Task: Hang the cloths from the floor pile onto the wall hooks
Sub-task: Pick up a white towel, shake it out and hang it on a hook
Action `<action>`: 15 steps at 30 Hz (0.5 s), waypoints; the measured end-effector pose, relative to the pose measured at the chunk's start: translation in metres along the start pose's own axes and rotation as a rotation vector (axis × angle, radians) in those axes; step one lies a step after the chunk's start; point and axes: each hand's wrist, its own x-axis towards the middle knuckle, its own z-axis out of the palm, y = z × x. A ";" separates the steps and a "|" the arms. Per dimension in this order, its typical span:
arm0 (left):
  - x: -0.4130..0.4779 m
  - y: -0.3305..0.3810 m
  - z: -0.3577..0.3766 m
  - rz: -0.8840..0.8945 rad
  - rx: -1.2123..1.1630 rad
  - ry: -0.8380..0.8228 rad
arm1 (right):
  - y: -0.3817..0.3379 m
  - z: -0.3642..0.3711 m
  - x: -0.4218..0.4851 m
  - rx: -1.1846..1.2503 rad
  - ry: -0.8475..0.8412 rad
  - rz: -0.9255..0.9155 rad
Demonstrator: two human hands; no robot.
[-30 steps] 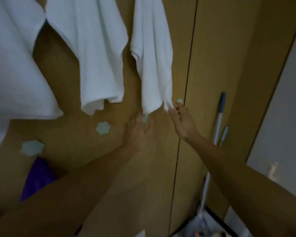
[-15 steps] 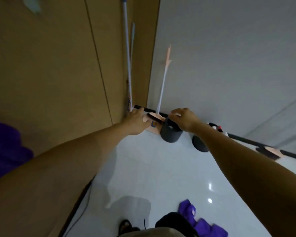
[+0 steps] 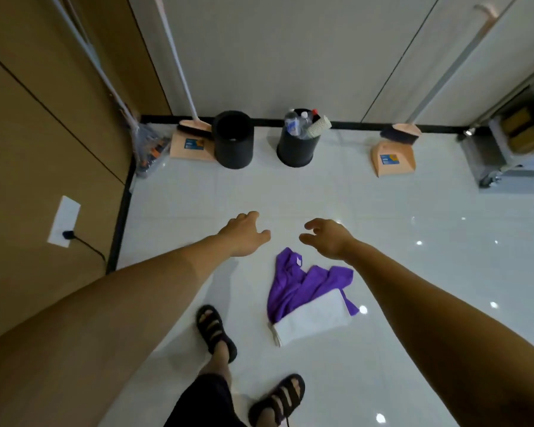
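Left hand (image 3: 244,234) and right hand (image 3: 327,238): grip released, empty, poised above the floor pile (image 3: 309,297). Purple and white cloths lie heaped, probably awaiting pickup.

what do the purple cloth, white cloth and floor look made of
Purple cloth: soft matte fabric, lying crumpled in loose folds. White cloth: thicker matte fabric, maybe towelling, folded flat with layered edges at one corner; weave too small to tell. Floor: glossy pale tile, probably ceramic or polished stone; bright light spots reflect in it and faint joint lines show.
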 end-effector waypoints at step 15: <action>0.137 -0.050 0.276 -0.070 0.032 -0.283 | 0.246 0.168 0.101 0.017 -0.135 0.274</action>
